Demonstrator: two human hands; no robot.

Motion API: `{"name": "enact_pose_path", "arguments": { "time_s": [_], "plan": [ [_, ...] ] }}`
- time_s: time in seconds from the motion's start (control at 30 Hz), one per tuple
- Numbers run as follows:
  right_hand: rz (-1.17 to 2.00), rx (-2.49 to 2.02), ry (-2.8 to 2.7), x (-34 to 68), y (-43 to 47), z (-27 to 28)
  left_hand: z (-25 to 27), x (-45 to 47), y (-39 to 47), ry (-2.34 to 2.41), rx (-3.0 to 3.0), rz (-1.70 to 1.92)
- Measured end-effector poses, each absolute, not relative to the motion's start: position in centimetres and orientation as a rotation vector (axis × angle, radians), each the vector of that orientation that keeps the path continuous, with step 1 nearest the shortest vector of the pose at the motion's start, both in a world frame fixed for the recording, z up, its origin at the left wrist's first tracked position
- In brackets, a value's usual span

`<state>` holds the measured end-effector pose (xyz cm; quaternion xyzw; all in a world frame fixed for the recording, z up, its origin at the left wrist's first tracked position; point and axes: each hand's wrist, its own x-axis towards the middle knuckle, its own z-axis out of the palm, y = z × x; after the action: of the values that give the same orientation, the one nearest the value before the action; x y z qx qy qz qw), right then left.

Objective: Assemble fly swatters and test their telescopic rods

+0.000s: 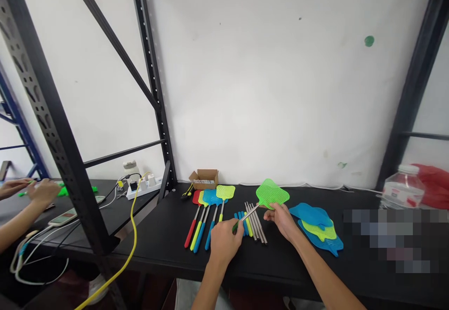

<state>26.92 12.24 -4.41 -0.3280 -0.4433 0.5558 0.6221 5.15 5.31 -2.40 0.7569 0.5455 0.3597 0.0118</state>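
Observation:
Between my hands is a fly swatter with a green mesh head (271, 193) and a thin metal rod. My left hand (226, 240) is closed round its dark green handle end. At the lower edge of the green head, my right hand (280, 219) pinches the mesh. Bare metal rods (257, 228) lie on the table just beneath, beside several blue and yellow handle grips (248, 226). Left of them is a row of whole swatters, among them a red-handled one (190, 233). Loose blue and yellow swatter heads (312, 214) are stacked right of my right hand.
A small cardboard box (204, 178) stands at the back. Black shelf posts (56, 123) rise at left and right. A yellow cable (133, 235) hangs past a power strip (145, 186). A plastic bottle (403, 186) stands far right. Another person's hands (42, 193) work at far left.

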Motion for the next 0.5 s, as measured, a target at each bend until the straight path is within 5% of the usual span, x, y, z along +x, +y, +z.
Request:
{"name": "enact_pose_path", "arguments": {
  "time_s": [0.5],
  "plan": [
    [1.344, -0.752, -1.079, 26.8, 11.0, -3.5, -1.5, 5.2, 4.3, 1.700, 2.429, 1.111]
  ]
}}
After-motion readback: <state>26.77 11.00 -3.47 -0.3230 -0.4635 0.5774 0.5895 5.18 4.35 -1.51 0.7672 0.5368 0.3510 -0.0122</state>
